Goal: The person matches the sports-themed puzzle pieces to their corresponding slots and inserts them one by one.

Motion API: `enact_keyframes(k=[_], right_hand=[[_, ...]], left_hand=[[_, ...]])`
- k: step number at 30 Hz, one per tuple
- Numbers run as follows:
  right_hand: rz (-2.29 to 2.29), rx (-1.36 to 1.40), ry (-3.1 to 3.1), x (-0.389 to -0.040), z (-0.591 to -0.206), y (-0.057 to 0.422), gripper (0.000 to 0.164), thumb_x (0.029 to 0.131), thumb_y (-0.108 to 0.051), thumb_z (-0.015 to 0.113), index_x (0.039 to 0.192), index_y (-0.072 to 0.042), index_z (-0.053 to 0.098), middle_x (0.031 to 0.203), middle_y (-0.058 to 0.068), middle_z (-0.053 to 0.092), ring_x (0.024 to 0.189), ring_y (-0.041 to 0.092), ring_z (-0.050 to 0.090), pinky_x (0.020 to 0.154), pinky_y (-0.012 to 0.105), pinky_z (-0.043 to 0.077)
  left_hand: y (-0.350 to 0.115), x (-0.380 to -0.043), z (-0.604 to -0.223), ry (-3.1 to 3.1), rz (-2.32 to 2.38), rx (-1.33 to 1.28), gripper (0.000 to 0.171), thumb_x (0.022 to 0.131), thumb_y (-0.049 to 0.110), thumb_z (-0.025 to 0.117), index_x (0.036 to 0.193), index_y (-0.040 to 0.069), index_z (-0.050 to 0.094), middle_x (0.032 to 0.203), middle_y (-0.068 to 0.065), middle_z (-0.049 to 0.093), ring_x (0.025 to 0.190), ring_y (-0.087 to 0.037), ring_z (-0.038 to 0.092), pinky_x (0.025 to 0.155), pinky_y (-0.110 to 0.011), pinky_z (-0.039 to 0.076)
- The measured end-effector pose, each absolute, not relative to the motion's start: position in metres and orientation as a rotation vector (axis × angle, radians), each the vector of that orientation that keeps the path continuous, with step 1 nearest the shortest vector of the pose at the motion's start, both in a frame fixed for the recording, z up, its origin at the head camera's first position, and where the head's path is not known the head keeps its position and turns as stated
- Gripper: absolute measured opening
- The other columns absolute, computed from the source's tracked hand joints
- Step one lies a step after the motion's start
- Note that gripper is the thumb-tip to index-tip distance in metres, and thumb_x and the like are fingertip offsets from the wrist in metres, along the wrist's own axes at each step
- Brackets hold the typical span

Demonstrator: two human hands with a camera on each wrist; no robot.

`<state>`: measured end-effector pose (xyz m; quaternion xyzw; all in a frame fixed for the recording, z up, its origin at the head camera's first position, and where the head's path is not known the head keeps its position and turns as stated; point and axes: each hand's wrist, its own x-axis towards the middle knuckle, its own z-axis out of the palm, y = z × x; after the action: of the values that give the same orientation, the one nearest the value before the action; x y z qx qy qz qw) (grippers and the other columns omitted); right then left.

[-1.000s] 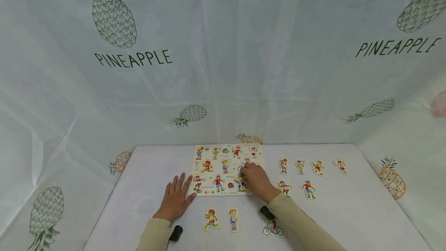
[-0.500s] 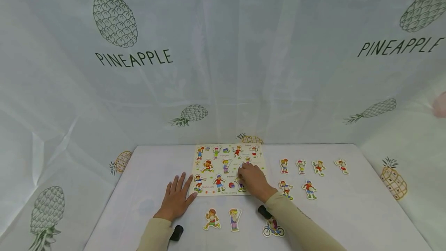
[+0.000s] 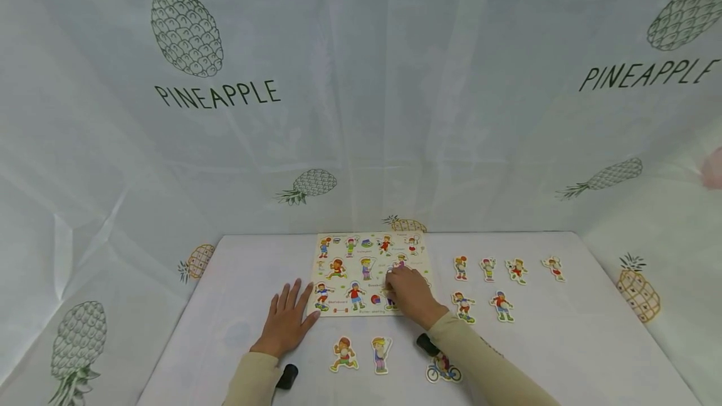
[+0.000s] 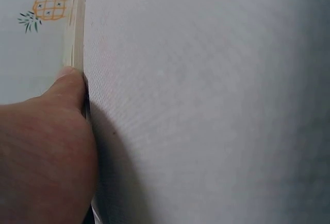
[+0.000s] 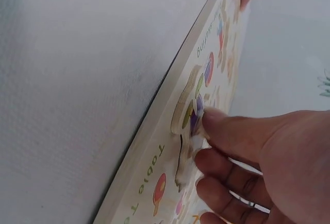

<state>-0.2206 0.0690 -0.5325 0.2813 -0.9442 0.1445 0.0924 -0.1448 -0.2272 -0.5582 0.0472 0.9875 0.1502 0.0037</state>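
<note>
A wooden picture puzzle board (image 3: 333,255) with sports figures lies at the table's far edge. My left hand (image 3: 289,318) lies flat with its fingers spread beside the board's left edge, the fingertips and thumb right at it. The left wrist view shows the thumb (image 4: 69,87) along that edge. At the board's lower right, my right hand (image 3: 414,293) pinches a figure puzzle piece (image 5: 194,118) between thumb and curled fingers. In the right wrist view the piece's edge stands raised above the board, near the printed words for table tennis; the fingers hide part of it.
Loose runner (image 3: 343,354) and bat-holding player (image 3: 381,354) pieces lie in front of the board. A cyclist piece (image 3: 444,371) sits partly under the right sleeve. Several more pieces, including a roller skater (image 3: 501,307), lie to the right. A pineapple-print cloth (image 3: 361,111) hangs behind the table.
My right hand has lowered slightly at the board's lower right, covering more of the figure there. The left hand stays in place, and the loose pieces lie as before.
</note>
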Motion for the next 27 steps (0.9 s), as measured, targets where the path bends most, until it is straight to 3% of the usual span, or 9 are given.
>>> enact_keyframes(k=[7,14,22,27], right_hand=[[0.410,0.807,-2.842,-0.221,-0.534,0.070,0.025,0.084,-0.013,0.090,0.078,-0.013,0.065,0.078,-0.003,0.063,0.080,0.020,0.060,0.078,0.042,0.051],[0.543,0.759,-2.845,-0.213,-0.532,0.086,0.017,0.084,-0.009,0.090,0.090,-0.010,0.074,0.088,0.000,0.067,0.087,0.024,0.064,0.086,0.048,0.056],[0.579,0.651,-2.835,-0.183,-0.527,0.123,0.022,0.079,-0.006,0.092,0.087,-0.014,0.073,0.086,-0.005,0.064,0.081,0.017,0.062,0.073,0.038,0.051],[0.625,0.599,-2.875,-0.162,-0.528,0.146,0.023,0.079,-0.005,0.091,0.086,-0.017,0.072,0.084,-0.011,0.061,0.079,0.011,0.060,0.073,0.033,0.053]], left_hand=[[-0.227,-0.144,-0.560,3.099,0.468,0.145,0.066,0.105,0.037,0.064,0.159,0.004,0.045,0.167,-0.029,0.033,0.154,-0.054,0.026,0.123,-0.071,0.020],[-0.227,-0.147,-0.564,3.086,0.470,0.127,0.067,0.105,0.038,0.065,0.160,0.005,0.044,0.168,-0.028,0.031,0.156,-0.054,0.023,0.124,-0.070,0.019],[-0.227,-0.148,-0.562,3.049,0.432,0.104,0.069,0.106,0.042,0.063,0.161,0.007,0.041,0.170,-0.027,0.028,0.156,-0.053,0.021,0.125,-0.070,0.017],[-0.229,-0.149,-0.565,3.043,0.446,0.104,0.070,0.106,0.042,0.062,0.162,0.006,0.040,0.170,-0.027,0.027,0.157,-0.053,0.020,0.125,-0.070,0.015]])
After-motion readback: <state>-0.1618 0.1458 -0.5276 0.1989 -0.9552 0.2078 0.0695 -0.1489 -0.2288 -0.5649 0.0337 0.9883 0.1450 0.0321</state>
